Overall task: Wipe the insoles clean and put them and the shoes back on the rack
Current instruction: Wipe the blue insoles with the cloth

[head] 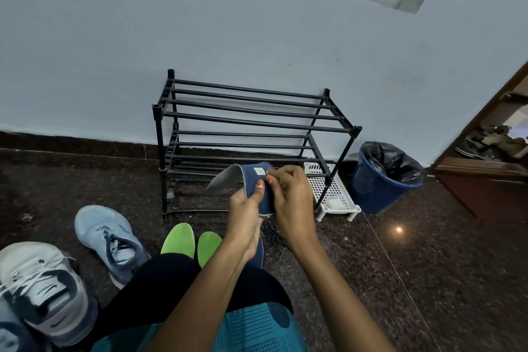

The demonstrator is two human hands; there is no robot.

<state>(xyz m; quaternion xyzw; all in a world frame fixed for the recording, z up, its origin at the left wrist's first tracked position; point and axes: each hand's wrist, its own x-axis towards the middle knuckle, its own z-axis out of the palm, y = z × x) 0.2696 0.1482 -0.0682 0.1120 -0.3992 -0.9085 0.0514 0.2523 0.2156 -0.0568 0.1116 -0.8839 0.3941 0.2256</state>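
Navy insole (254,180), the one being cleaned, sits in the middle of the frame, held up in front of the black rack (251,111) by both hands. The left hand (245,208) grips it from below with the thumb pressed on the blue fabric face. The right hand (291,194) pinches its edge just beside a small pale label (259,171). I can see no cloth from here; whether the right fingers hide one, I cannot tell.

To wipe it well, I would keep the left grip firm and flatten the insole out, since it is now bent over on itself, and work along its length from heel to toe.

It is thin and floppy: the toe end curls back to show a grey, foam-like underside, with a pale trim along the edge. Two bright green insoles (178,240) lie side by side on the floor (400,266) at lower centre, smooth and rounded at the toe. A light blue sneaker (108,237) and a white sneaker (43,286) with dark panels wait at lower left, laced, with mesh-looking uppers. The rack is bare tubing, and the dark floor is speckled, polished stone.
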